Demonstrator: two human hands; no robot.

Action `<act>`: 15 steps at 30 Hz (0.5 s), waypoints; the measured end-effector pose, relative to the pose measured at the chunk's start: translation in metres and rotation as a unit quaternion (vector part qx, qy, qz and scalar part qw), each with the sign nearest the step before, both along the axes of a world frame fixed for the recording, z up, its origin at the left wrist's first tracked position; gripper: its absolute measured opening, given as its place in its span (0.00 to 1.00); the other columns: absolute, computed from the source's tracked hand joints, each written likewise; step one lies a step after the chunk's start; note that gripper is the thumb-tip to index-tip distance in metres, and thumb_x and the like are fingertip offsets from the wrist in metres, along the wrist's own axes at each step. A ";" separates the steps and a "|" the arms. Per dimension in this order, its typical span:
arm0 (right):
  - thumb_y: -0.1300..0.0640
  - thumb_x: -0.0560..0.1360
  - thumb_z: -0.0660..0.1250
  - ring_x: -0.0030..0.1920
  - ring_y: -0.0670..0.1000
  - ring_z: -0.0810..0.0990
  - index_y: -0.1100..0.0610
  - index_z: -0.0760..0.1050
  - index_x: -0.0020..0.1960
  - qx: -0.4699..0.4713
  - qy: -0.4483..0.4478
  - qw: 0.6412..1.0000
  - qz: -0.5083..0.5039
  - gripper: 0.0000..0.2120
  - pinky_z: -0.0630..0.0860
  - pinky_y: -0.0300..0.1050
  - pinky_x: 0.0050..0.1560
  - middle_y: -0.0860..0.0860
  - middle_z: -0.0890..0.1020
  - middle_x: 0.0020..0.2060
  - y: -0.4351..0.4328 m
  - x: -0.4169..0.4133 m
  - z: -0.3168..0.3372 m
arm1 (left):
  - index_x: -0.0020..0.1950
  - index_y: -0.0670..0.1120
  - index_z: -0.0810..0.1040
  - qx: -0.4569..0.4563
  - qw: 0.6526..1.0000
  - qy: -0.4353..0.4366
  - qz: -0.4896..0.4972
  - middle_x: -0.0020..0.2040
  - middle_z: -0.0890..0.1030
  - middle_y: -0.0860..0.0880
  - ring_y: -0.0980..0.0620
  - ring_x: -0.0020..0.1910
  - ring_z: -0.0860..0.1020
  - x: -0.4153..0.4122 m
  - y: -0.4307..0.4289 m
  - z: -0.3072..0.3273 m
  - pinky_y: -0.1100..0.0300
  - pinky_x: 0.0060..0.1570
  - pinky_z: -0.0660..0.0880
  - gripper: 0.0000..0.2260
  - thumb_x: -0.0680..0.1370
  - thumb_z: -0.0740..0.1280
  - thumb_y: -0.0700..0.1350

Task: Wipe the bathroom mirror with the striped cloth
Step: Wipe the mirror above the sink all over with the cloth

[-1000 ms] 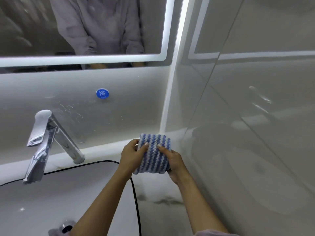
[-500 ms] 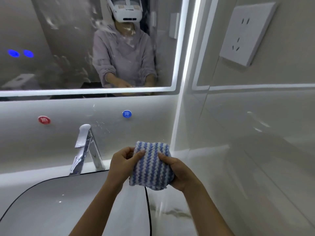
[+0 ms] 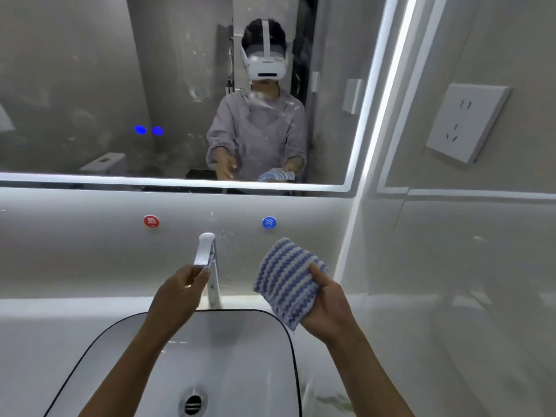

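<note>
The blue-and-white striped cloth (image 3: pixel 288 277) is folded into a pad, and my right hand (image 3: pixel 329 308) grips it from below with the thumb on its right edge. It is held above the basin's right rim, well below the mirror. The mirror (image 3: pixel 90 85) fills the upper wall, edged by a lit strip, and its glass shows white smears near the middle. My left hand (image 3: pixel 177 293) hovers in front of the tap (image 3: pixel 207 260) with fingers loosely bent, holding nothing.
A white basin (image 3: pixel 240 356) with a dark rim and a drain lies below my arms. Red (image 3: pixel 151 221) and blue (image 3: pixel 269 223) round markers sit on the wall under the mirror. A white socket (image 3: pixel 467 126) is on the right wall.
My left hand has let go of the cloth and moved left toward the tap. The right hand alone now holds the cloth. The view has tilted up, showing more of the mirror.
</note>
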State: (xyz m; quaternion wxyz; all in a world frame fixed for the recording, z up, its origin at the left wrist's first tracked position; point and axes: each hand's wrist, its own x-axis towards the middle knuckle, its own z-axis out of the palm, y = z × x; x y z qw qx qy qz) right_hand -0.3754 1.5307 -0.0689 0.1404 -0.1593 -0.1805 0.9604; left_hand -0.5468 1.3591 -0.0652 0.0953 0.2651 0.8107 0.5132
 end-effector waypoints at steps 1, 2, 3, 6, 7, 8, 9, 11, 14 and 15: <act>0.61 0.55 0.83 0.54 0.70 0.79 0.68 0.71 0.65 -0.012 0.019 1.000 0.003 0.42 0.77 0.69 0.48 0.69 0.77 0.60 -0.005 -0.004 0.002 | 0.51 0.49 0.78 -0.016 0.999 0.031 0.006 0.45 0.81 0.51 0.48 0.47 0.79 -0.004 -0.009 0.001 0.65 0.42 0.71 0.07 0.79 0.62 0.50; 0.62 0.52 0.84 0.55 0.70 0.79 0.68 0.71 0.65 -0.013 0.031 0.999 0.005 0.44 0.76 0.70 0.50 0.69 0.76 0.61 -0.011 -0.008 0.005 | 0.55 0.49 0.77 -0.031 0.998 0.056 0.013 0.50 0.81 0.52 0.48 0.52 0.78 -0.010 -0.019 0.000 0.66 0.45 0.71 0.09 0.79 0.62 0.51; 0.62 0.52 0.83 0.57 0.70 0.78 0.68 0.70 0.65 -0.010 0.040 0.999 0.004 0.45 0.74 0.70 0.52 0.68 0.75 0.62 -0.018 -0.012 0.007 | 0.59 0.48 0.76 -0.045 0.995 0.083 0.022 0.56 0.80 0.50 0.48 0.57 0.77 -0.016 -0.028 0.000 0.62 0.51 0.70 0.13 0.79 0.62 0.52; 0.60 0.59 0.80 0.60 0.68 0.77 0.67 0.69 0.67 -0.014 0.055 0.998 -0.007 0.40 0.72 0.68 0.58 0.67 0.74 0.64 -0.043 -0.030 0.011 | 0.67 0.44 0.72 -0.082 0.987 0.134 0.035 0.66 0.75 0.45 0.46 0.66 0.71 -0.036 -0.061 -0.001 0.54 0.62 0.66 0.21 0.78 0.62 0.53; 0.59 0.63 0.78 0.60 0.67 0.77 0.66 0.69 0.67 -0.020 0.062 0.998 -0.004 0.36 0.73 0.67 0.59 0.66 0.74 0.64 -0.054 -0.037 0.013 | 0.68 0.44 0.71 -0.089 0.985 0.142 0.035 0.68 0.73 0.45 0.46 0.67 0.70 -0.043 -0.073 -0.001 0.54 0.64 0.66 0.22 0.78 0.62 0.53; 0.58 0.66 0.75 0.60 0.67 0.77 0.66 0.69 0.68 -0.024 0.069 0.997 -0.001 0.33 0.74 0.65 0.59 0.66 0.75 0.64 -0.066 -0.044 0.015 | 0.69 0.44 0.70 -0.097 0.984 0.147 0.034 0.69 0.72 0.45 0.46 0.68 0.69 -0.050 -0.087 -0.001 0.54 0.65 0.65 0.23 0.78 0.62 0.53; 0.58 0.67 0.74 0.59 0.66 0.78 0.65 0.71 0.67 -0.030 0.076 0.997 0.001 0.31 0.75 0.64 0.58 0.65 0.75 0.63 -0.079 -0.051 0.016 | 0.70 0.44 0.68 -0.102 0.982 0.153 0.031 0.70 0.71 0.45 0.46 0.69 0.68 -0.058 -0.102 -0.002 0.54 0.66 0.64 0.24 0.78 0.62 0.54; 0.61 0.61 0.79 0.59 0.64 0.79 0.67 0.76 0.62 -0.037 0.095 0.995 0.001 0.31 0.74 0.63 0.58 0.64 0.77 0.62 -0.109 -0.066 0.017 | 0.72 0.45 0.66 -0.114 0.981 0.155 0.024 0.72 0.69 0.46 0.47 0.71 0.66 -0.074 -0.135 -0.005 0.55 0.67 0.62 0.25 0.78 0.61 0.54; 0.59 0.62 0.79 0.63 0.61 0.76 0.65 0.73 0.66 -0.028 0.114 0.993 0.001 0.35 0.72 0.60 0.62 0.62 0.75 0.66 -0.160 -0.091 0.018 | 0.72 0.45 0.65 -0.130 0.976 0.171 0.022 0.72 0.69 0.46 0.49 0.72 0.65 -0.105 -0.190 -0.010 0.57 0.68 0.61 0.27 0.77 0.62 0.56; 0.58 0.62 0.79 0.63 0.62 0.76 0.63 0.70 0.69 -0.031 0.111 0.993 -0.006 0.37 0.74 0.61 0.60 0.62 0.74 0.66 -0.178 -0.101 0.018 | 0.72 0.45 0.65 -0.136 0.973 0.187 0.025 0.71 0.69 0.46 0.49 0.72 0.64 -0.116 -0.208 -0.010 0.57 0.68 0.61 0.27 0.77 0.62 0.56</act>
